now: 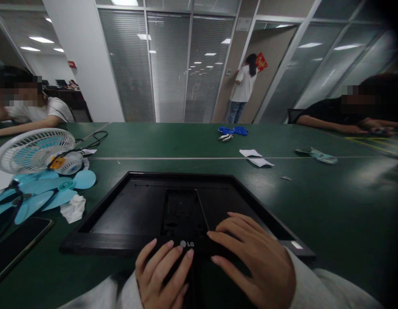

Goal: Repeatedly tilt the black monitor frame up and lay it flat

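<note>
A black LG monitor casing (115, 244) lies flat on the green table, its logo side toward me and a recessed rectangle (181, 210) in its middle. My left hand (163, 274) rests its slightly bent, parted fingertips on the near edge, just left of and below the logo. Spread over the near right part of the casing is my right hand (253, 253), fingers apart and the thumb near the front edge. Neither hand is closed around anything. The underside of the casing is hidden.
A white fan (37, 150), blue fan blades (66, 184), a crumpled tissue (73, 209) and a phone (21, 244) lie left. Farther back are blue gloves (234, 130), white papers (250, 153) and a pale green strip-like object (323, 155). People sit at both sides; another stands by the door.
</note>
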A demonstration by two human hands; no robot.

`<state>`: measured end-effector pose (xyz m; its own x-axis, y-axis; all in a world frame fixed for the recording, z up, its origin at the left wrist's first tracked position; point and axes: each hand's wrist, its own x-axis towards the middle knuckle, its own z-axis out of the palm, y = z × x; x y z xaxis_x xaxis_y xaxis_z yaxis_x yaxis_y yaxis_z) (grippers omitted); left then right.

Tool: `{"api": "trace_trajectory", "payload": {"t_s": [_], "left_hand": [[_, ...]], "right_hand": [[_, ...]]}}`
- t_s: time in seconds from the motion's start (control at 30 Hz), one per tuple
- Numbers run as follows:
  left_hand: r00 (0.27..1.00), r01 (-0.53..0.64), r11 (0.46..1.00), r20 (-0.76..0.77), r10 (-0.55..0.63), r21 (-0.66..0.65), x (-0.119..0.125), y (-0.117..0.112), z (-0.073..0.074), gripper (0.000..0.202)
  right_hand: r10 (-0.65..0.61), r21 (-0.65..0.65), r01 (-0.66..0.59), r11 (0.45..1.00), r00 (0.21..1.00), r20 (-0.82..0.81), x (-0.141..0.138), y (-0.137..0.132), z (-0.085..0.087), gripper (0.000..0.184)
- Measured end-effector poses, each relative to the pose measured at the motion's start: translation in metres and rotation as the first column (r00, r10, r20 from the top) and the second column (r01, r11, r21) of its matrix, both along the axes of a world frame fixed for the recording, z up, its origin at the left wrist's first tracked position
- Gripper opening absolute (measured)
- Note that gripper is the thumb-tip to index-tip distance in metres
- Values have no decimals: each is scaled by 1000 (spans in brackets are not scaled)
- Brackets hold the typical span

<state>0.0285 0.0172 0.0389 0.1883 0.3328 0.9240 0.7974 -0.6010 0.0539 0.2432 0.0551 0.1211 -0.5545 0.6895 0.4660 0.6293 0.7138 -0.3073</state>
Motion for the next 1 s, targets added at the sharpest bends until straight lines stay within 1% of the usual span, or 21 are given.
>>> {"api": "trace_trajectory", "payload": {"t_s": [0.2,0.5,0.67,0.73,0.87,1.0], "left_hand": [[1000,-10,1000,10,10,13,2,2,-1,28],[1000,-14,1000,13,14,-2,2,1,0,27],[998,-34,999,60,33,17,6,1,1,27],[996,-42,999,75,41,15,7,1,1,27],[999,-34,999,41,35,-6,6,0,1,27],[998,-40,999,54,40,1,5,0,1,25]], "right_hand": [[27,-3,-27,1000,1000,4,2,0,-1,34],[22,-21,-22,1000,1000,3,2,2,-6,34],[28,31,-28,999,1000,11,3,5,-7,25],[11,41,-12,999,1000,16,4,6,-7,26],[-2,54,0,999,1000,27,4,6,-6,27],[2,105,-5,994,999,33,2,6,-7,29]]}}
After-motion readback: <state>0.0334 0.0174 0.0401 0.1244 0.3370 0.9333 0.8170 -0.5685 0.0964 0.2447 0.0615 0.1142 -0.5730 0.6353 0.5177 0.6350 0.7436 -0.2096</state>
